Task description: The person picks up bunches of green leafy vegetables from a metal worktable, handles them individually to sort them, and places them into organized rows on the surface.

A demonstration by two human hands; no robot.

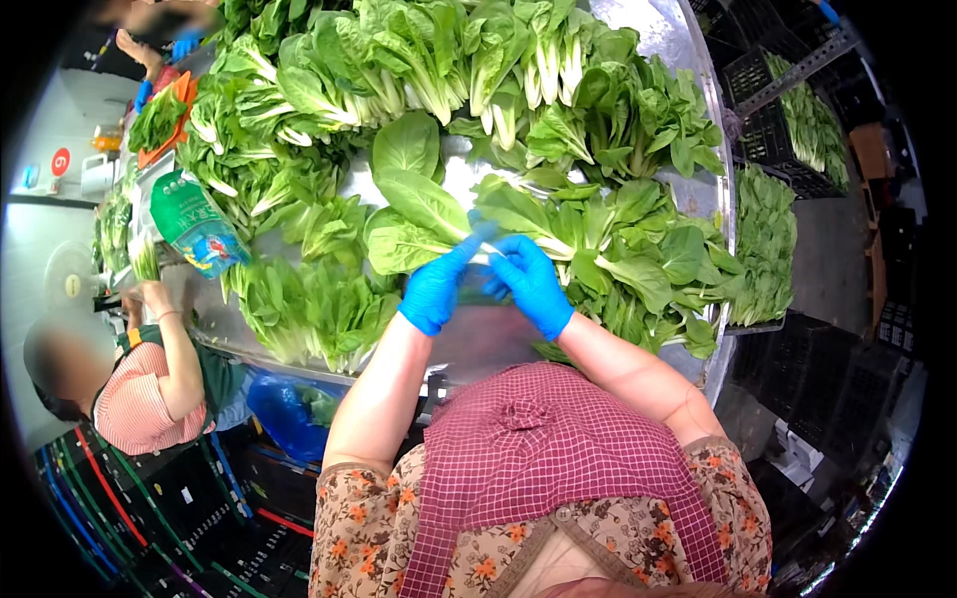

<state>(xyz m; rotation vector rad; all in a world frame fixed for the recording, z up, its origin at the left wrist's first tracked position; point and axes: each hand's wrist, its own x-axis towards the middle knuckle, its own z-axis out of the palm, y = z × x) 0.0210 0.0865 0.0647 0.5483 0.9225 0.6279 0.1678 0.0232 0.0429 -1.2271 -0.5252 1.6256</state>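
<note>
Both my hands wear blue gloves and meet above the near edge of a metal table (486, 336). My left hand (442, 280) grips the pale stem end of a leafy green plant (422, 202), whose broad leaves point away to the upper left. At the cut end of that stem, my right hand (529, 280) has its fingers bent, touching or very near it; whether it pinches anything is blurred. Loose leafy greens (635, 247) lie just right of my right hand. Bunches with white stems (441, 67) are piled along the far side, and a row of greens (314, 306) stands at the left.
A green printed plastic bag (196, 224) lies on the table's left part. A co-worker in a striped top (149, 396) works at the left; another person's arm (142, 60) shows at the upper left. Crates of greens (807, 127) stand right, a blue bag (291, 411) below the table edge.
</note>
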